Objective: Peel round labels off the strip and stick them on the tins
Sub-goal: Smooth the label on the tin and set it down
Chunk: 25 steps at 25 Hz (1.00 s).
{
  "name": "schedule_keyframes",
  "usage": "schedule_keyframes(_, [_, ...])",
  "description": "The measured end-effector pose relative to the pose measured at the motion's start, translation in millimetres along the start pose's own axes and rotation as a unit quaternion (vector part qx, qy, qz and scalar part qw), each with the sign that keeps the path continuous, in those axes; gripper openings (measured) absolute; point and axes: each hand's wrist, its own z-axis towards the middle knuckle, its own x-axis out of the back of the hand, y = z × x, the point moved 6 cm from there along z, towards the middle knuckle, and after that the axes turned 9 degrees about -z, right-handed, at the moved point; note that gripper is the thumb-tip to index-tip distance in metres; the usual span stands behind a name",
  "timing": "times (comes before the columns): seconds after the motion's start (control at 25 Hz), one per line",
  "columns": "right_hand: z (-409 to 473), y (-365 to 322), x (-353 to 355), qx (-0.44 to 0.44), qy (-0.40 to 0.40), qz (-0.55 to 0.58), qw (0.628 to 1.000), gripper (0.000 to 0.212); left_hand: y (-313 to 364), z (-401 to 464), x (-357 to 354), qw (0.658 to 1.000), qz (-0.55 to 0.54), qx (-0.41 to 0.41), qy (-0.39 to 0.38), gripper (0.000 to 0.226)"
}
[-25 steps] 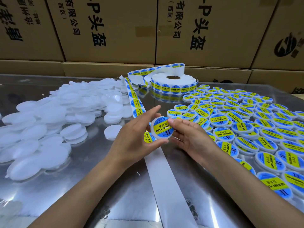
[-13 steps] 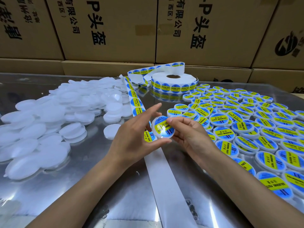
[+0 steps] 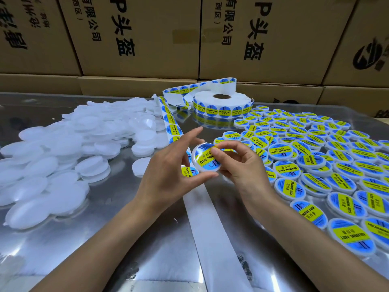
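Note:
Between both hands, above the table's middle, is a white round tin (image 3: 205,158) with a blue and yellow label on its face. My left hand (image 3: 168,175) holds the tin's rim between thumb and fingers, the index finger stretched out. My right hand (image 3: 240,165) cups the tin's other side, and its thumb presses on the label. The label strip (image 3: 171,125) runs from the roll (image 3: 223,104) toward me; its bare white backing (image 3: 212,228) lies under my hands.
A heap of unlabelled white tins (image 3: 69,148) covers the left of the shiny metal table (image 3: 136,239). Several labelled tins (image 3: 315,161) lie spread at the right. Cardboard boxes (image 3: 147,39) are stacked along the far edge.
The tin has turned a little between my hands. My right thumb has slid across the label's top edge. Both hands stay in place.

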Motion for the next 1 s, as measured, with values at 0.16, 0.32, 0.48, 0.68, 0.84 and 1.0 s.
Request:
schedule_keyframes(0.16, [1.8,1.2,2.5,-0.075,-0.013,-0.008,0.997,0.065,4.6,-1.4,0.1,1.000,0.005,-0.014,-0.001,0.081])
schedule_keyframes(0.32, [-12.4,3.7,-21.3,-0.075,-0.189,-0.084,0.976,0.029,8.3,-2.2,-3.4,1.000,0.002,-0.024,-0.007,0.076])
schedule_keyframes(0.48, [-13.2,2.2,-23.5,-0.040,-0.179,-0.065,0.981,0.005,10.5,-2.2,-7.0,0.999,0.006,-0.031,-0.009,0.077])
schedule_keyframes(0.68, [-8.9,4.1,-19.0,-0.062,-0.103,-0.052,0.991,0.032,14.8,-1.0,-8.4,1.000,-0.018,-0.018,0.012,0.070])
schedule_keyframes(0.84, [-7.2,6.6,-17.1,-0.111,-0.073,-0.020,0.991,0.040,14.7,-1.1,-9.8,0.999,-0.043,-0.001,0.022,0.074])
schedule_keyframes(1.0, [-3.2,19.8,-11.6,-0.166,-0.044,0.027,0.985,0.056,10.9,-1.2,-11.1,0.999,-0.032,0.004,0.006,0.082])
